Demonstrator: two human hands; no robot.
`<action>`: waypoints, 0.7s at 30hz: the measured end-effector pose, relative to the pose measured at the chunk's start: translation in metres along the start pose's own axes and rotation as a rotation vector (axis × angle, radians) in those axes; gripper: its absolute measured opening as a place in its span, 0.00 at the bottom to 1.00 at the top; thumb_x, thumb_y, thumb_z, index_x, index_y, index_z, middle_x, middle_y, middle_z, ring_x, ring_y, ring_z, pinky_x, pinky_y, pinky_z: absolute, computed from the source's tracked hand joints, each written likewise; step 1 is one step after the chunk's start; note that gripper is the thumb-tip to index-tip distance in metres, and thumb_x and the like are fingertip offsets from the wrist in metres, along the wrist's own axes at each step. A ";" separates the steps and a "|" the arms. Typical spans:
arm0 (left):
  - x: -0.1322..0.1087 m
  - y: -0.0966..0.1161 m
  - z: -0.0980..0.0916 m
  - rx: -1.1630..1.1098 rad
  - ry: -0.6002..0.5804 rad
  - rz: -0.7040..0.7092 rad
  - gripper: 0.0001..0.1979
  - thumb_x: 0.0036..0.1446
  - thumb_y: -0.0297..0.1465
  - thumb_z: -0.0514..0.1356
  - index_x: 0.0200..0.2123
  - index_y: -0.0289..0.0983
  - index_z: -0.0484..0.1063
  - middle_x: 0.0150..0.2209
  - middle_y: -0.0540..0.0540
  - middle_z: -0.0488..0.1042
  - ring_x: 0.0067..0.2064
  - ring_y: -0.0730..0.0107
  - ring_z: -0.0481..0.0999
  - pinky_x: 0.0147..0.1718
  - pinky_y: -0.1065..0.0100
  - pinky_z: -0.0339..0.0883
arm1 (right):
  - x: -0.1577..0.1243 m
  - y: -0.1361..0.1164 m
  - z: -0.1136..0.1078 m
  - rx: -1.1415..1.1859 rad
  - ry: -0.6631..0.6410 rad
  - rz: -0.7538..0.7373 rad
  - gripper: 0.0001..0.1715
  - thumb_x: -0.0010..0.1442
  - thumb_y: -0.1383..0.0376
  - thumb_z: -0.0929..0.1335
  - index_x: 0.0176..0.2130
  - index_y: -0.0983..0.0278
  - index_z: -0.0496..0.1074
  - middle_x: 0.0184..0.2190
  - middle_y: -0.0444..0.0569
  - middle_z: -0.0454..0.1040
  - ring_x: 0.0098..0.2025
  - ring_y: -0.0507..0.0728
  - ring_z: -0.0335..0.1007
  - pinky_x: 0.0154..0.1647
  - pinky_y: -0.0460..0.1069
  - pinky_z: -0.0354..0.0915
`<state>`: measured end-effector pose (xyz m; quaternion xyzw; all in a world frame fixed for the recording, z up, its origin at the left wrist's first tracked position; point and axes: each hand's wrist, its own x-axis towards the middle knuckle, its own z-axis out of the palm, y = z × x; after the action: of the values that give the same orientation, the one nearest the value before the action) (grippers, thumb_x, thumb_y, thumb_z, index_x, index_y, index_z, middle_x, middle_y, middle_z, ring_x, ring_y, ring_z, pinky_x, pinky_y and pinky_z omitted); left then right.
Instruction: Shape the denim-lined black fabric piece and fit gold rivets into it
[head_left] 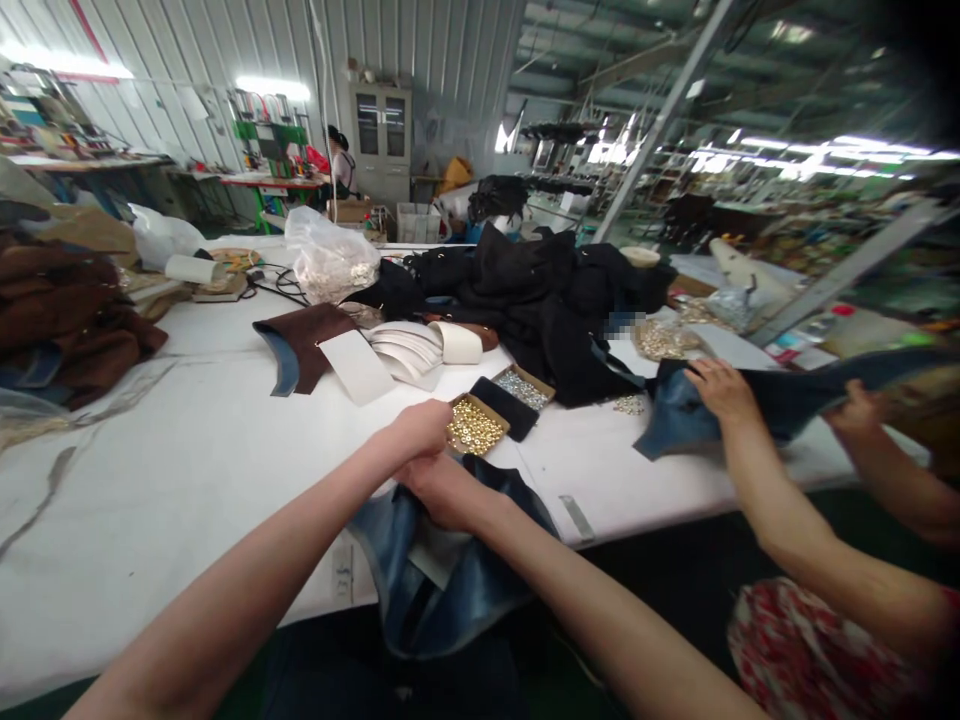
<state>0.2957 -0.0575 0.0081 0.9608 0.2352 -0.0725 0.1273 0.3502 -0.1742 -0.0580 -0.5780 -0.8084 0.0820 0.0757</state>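
My left hand (424, 428) is closed in a pinch right beside the box of small gold metal fittings (476, 425); what its fingers hold is hidden. Just below and touching it, my right hand (450, 492) is closed on the upper edge of a dark blue leather-like piece (480, 600). The piece hangs over the table's front edge, with a pale patch showing in its fold. Behind the gold fittings lie a flat black rectangular object (506, 408) and a second box with silver fittings (523, 390).
At right, a co-worker's hands (724, 388) hold another blue piece (679, 410). Black cloth pieces (540, 280) are heaped behind the boxes. White strips (409, 350), a brown piece (307, 340) and a clear bag (330, 250) lie on the white table (187, 510).
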 end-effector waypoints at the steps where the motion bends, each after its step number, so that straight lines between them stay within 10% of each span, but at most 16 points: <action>1: 0.010 0.000 0.005 0.023 -0.021 -0.018 0.10 0.71 0.34 0.69 0.49 0.33 0.83 0.47 0.37 0.85 0.48 0.54 0.86 0.49 0.55 0.81 | 0.000 0.002 0.000 0.020 -0.012 -0.098 0.41 0.63 0.74 0.71 0.72 0.59 0.69 0.74 0.56 0.71 0.75 0.67 0.65 0.76 0.59 0.61; 14: 0.094 0.014 0.043 0.147 -0.123 0.061 0.16 0.69 0.40 0.73 0.51 0.35 0.81 0.52 0.41 0.83 0.54 0.55 0.84 0.56 0.50 0.81 | 0.001 0.023 0.029 0.144 -0.023 -0.028 0.32 0.55 0.68 0.75 0.59 0.56 0.82 0.52 0.54 0.86 0.55 0.68 0.82 0.59 0.57 0.72; 21: 0.099 0.007 0.048 0.095 -0.027 0.060 0.13 0.74 0.40 0.68 0.46 0.35 0.81 0.49 0.42 0.83 0.51 0.58 0.83 0.55 0.51 0.81 | 0.009 0.022 0.036 0.090 -0.016 -0.034 0.18 0.61 0.64 0.73 0.51 0.59 0.85 0.51 0.57 0.87 0.56 0.70 0.82 0.64 0.61 0.71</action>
<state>0.3821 -0.0342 -0.0557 0.9714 0.2006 -0.0928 0.0869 0.3599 -0.1604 -0.0972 -0.5596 -0.8141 0.1217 0.0965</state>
